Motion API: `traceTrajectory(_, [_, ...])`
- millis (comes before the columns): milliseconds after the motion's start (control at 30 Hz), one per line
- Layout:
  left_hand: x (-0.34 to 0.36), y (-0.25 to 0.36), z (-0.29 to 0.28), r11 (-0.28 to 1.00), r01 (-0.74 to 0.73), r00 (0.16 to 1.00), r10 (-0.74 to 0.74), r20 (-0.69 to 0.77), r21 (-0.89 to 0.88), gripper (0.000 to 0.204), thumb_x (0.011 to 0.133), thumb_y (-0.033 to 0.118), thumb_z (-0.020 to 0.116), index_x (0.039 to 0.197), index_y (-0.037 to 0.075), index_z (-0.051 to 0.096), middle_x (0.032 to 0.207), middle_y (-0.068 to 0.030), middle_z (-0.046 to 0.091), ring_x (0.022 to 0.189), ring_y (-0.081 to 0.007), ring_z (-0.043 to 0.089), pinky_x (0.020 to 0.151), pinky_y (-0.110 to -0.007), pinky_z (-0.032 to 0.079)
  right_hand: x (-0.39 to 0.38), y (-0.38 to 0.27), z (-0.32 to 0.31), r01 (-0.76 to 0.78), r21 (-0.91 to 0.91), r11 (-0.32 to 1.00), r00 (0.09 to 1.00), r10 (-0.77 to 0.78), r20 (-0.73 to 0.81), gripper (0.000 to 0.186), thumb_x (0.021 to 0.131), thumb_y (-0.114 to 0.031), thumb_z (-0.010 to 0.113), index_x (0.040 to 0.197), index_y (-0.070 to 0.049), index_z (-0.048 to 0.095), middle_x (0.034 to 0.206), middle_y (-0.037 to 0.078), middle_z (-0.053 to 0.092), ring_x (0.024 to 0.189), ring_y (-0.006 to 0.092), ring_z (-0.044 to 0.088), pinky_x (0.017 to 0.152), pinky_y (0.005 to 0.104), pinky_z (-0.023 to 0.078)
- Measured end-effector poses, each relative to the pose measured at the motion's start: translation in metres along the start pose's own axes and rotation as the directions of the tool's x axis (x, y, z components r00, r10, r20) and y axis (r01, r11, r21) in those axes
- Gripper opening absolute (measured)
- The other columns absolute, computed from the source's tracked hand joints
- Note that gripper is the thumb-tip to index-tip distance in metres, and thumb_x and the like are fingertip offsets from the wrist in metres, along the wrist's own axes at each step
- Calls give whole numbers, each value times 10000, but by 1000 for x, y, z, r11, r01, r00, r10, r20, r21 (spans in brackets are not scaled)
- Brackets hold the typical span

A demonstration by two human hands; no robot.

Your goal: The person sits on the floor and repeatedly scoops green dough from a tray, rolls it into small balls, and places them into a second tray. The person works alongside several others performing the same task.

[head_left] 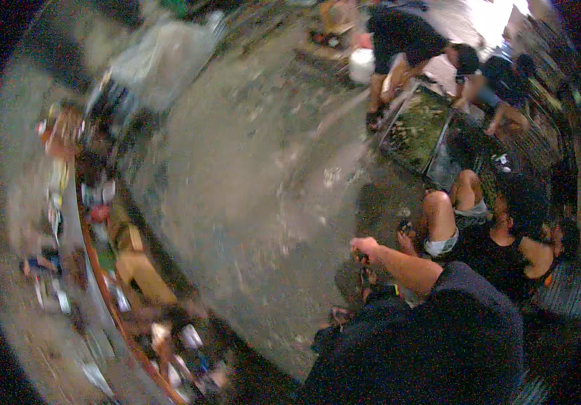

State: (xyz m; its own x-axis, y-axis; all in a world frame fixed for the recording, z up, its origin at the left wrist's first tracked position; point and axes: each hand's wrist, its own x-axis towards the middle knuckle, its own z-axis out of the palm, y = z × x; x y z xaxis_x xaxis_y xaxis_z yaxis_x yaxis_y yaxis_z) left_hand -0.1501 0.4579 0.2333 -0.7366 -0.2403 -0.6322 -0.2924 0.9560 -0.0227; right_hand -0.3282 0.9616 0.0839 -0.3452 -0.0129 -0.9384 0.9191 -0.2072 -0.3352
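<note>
My right arm, in a dark sleeve, reaches out over the grey floor from the lower right. My right hand point(365, 247) at its end is closed, with a small dark shape at its underside that is too blurred to name. Below the hand, sandalled feet point(365, 278) show on the floor. My left hand is out of sight. Nearest to my right arm sits a person point(490, 250) in dark clothes and pale shorts, knees bent. The whole picture is smeared by motion.
Farther off, two people bend over a rectangular tray point(386, 138) of greenish-brown material. A white bucket point(361, 67) stands beside them. At the left runs a long table edge point(96, 266) with cluttered items and a tan box point(143, 275). A pale plastic sheet point(162, 61) covers something at the upper left.
</note>
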Motion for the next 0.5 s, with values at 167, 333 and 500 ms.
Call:
traceTrajectory(167, [55,54,-98,996,-10,995,18,-95,87,517,815,184,608,1287,9,489,825,-203,664,789,-343,668,680,-442,515,-12,-19,2,36,110,993,998,-31,-47,248,885,-288,593,751,-83,630,715,51,615,500,200,530,432,375,427])
traceTrajectory(333, [191,137,-170,931,-304,935,332,-126,200,532,814,182,609,1300,10,479,826,-203,665,791,-343,669,682,-443,516,176,11,-4,179,147,973,974,-154,-168,212,879,-276,611,822,-72,624,727,56,593,523,183,538,420,337,416])
traceTrajectory(500, [272,133,-168,921,-353,932,362,-31,165,547,812,180,609,1313,10,469,828,-203,665,793,-344,669,684,-444,517,106,-47,71,91,83,992,985,-77,-154,232,870,-301,625,794,-81,630,695,38,583,523,178,535,419,320,390])
